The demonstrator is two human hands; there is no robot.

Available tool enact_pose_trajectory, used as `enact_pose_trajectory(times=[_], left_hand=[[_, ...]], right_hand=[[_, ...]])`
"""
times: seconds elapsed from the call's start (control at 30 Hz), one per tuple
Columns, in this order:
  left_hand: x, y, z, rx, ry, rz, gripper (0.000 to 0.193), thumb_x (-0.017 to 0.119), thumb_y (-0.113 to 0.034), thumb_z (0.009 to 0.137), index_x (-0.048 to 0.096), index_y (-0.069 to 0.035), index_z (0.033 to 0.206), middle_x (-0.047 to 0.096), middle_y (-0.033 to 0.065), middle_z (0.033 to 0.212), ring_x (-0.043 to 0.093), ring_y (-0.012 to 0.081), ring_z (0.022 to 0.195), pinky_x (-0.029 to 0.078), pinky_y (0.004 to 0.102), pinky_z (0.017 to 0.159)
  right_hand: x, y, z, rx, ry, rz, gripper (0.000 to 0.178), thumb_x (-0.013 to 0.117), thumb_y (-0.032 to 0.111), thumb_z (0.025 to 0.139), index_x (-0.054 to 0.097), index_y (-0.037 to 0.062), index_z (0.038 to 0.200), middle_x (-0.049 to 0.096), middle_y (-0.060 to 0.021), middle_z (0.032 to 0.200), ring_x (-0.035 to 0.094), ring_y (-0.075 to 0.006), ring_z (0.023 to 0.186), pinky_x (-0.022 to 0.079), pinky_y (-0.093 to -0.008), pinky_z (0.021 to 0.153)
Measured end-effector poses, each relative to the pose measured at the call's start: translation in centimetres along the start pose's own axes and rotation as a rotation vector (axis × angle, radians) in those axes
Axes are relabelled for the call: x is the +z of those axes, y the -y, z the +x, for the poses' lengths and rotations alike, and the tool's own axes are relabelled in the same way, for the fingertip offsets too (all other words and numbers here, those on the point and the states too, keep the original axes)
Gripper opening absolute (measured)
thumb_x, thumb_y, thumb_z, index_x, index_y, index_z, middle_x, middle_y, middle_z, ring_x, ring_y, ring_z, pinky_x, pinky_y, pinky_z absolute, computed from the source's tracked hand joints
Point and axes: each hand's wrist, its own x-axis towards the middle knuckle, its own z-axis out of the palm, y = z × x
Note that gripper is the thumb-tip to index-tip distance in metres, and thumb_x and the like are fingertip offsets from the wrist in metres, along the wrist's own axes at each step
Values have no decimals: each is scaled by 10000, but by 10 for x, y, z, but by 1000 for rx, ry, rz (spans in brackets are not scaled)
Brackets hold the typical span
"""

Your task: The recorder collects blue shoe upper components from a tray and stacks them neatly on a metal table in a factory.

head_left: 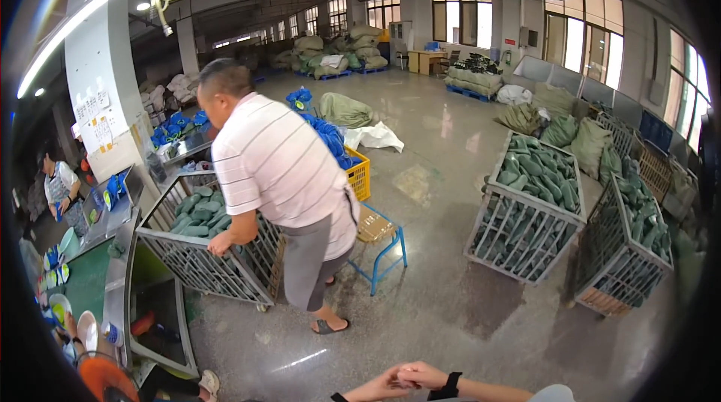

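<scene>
At the lower edge, my left hand (384, 385) and my right hand (425, 376) are brought together, the fingers bent and touching. Both are closed, and anything between them is hidden. A dark band (449, 385) circles my right wrist. Ahead and to the left, another person (282, 162) in a striped shirt and grey apron leans over a metal cage cart (203, 267). That person's hand rests on its rim. Dark green foot-shaped pieces (201, 213), which look like shoe lasts, fill the cart.
A blue-legged stool (378, 237) and a yellow crate (359, 175) stand behind that person. On the right are two more loaded cage carts, one nearer (526, 233) and one at the edge (619, 271). A green-topped workbench (86, 282) runs along the left. Sacks (345, 111) lie farther back.
</scene>
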Motion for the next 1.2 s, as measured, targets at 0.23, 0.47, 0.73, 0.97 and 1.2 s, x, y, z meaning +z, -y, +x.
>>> enact_pose_trajectory(times=[0.23, 0.47, 0.73, 0.97, 1.2], left_hand=[[-31, 19, 184, -409, 145, 42, 269, 433, -303, 916, 533, -107, 1072, 545, -25, 821, 471, 65, 701, 416, 234, 594], [-55, 11, 392, -235, 0, -196, 246, 409, -147, 901, 519, -53, 1101, 573, 9, 874, 520, 85, 754, 419, 214, 639], [-117, -54, 516, -104, -625, -174, 188, 386, -131, 879, 533, -58, 785, 506, 9, 632, 504, 102, 593, 413, 235, 530], [-278, -34, 560, 179, -1136, -19, 153, 394, -260, 906, 442, -133, 834, 435, -11, 672, 410, 113, 545, 380, 268, 476], [-333, -85, 692, -36, -1343, 308, 258, 476, -351, 854, 529, -101, 883, 461, -3, 629, 408, 119, 514, 350, 288, 454]], right_hand=[[-141, 78, -5, -192, -456, 71, 277, 436, 230, 904, 548, 23, 757, 544, -37, 770, 517, -96, 669, 403, -208, 549], [-353, 77, 21, -47, -701, -18, 201, 508, 202, 870, 580, 15, 874, 599, -69, 893, 589, -144, 740, 471, -240, 569], [-472, 216, 150, 174, -301, -307, 198, 544, 195, 852, 557, 32, 963, 611, -48, 801, 602, -126, 713, 460, -247, 546], [-638, 294, 316, -91, -219, -498, 331, 596, 203, 802, 506, 26, 1068, 606, -64, 871, 600, -132, 738, 485, -276, 636], [-773, 386, 433, 181, 206, -670, 294, 547, 240, 864, 518, 36, 1072, 589, -15, 888, 571, -109, 745, 463, -241, 650]])
